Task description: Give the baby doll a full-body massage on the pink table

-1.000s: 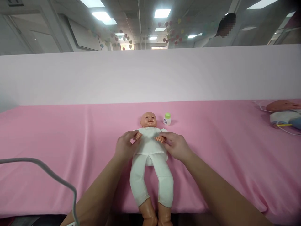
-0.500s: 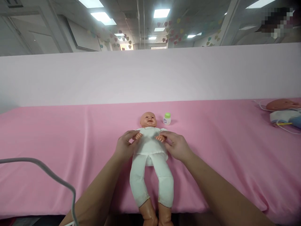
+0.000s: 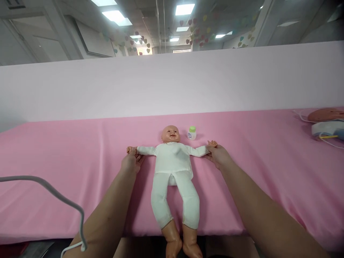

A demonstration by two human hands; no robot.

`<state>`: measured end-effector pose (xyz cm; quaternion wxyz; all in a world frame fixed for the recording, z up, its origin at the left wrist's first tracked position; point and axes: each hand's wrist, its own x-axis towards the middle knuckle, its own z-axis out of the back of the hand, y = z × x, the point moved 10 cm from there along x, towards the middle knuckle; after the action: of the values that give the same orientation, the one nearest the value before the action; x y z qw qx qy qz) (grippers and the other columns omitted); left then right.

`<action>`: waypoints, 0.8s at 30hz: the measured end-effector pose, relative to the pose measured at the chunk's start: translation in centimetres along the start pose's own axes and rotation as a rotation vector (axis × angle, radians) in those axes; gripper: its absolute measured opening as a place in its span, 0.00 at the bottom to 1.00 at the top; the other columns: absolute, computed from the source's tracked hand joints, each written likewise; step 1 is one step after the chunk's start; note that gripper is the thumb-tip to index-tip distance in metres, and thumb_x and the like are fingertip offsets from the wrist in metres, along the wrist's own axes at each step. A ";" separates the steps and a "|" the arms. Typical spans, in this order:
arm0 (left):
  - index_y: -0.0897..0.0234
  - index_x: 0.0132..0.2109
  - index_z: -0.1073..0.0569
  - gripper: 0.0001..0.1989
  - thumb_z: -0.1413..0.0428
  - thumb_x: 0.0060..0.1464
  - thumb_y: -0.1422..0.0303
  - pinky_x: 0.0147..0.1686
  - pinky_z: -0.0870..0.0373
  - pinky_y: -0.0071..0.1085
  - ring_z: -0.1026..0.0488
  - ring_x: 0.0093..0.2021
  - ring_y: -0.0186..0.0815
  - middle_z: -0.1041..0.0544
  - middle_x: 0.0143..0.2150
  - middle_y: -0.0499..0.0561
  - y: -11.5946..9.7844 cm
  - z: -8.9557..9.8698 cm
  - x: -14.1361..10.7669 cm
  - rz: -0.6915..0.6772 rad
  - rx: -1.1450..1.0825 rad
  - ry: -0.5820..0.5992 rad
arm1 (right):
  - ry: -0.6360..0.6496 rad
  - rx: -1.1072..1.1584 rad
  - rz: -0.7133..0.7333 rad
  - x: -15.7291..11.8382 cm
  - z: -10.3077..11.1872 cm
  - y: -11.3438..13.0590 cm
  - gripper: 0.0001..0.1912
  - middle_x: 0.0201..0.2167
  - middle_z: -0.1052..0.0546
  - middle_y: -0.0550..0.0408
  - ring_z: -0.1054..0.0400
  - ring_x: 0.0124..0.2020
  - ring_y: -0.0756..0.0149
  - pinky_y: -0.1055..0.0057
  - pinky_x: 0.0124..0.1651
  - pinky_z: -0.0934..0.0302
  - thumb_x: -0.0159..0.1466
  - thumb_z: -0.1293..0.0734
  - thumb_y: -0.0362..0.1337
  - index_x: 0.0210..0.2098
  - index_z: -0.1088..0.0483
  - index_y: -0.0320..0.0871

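Note:
A baby doll (image 3: 173, 159) in a white top and white trousers lies on its back on the pink sheet (image 3: 70, 154), its bare feet hanging past the front edge. Both doll arms are stretched out sideways. My left hand (image 3: 131, 162) is closed round the doll's hand and wrist on the left, thumb on top. On the right, my right hand (image 3: 219, 156) grips the doll's other wrist, with the small doll hand showing above my fingers. Close to the doll's head stands a small clear bottle (image 3: 191, 133) with a green cap.
At the far right lie another doll part (image 3: 325, 114), folded white and blue cloth (image 3: 328, 129) and thin white cords. A grey cable (image 3: 53, 191) curves across the lower left. Behind the sheet rises a white panel (image 3: 161, 86), with a mirror or window above.
The doll's arms have gone from bent over its chest to spread out sideways. My hands moved apart with them, left hand leftward and right hand rightward.

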<state>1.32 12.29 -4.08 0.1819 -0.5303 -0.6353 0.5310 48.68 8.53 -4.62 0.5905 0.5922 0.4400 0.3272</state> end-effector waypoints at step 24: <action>0.53 0.58 0.18 0.18 0.39 0.61 0.64 0.72 0.40 0.46 0.35 0.72 0.48 0.24 0.67 0.51 -1.7 -10.0 -12.6 -0.907 1.128 0.610 | 0.454 -0.818 1.018 -15.9 -13.4 8.5 0.15 0.51 0.19 0.49 0.26 0.56 0.51 0.49 0.60 0.31 0.65 0.34 0.27 0.48 0.24 0.47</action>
<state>13.10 6.37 5.24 0.7891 -0.1692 -0.3463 0.4783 31.35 0.36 7.10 0.4324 0.3716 0.0614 0.8192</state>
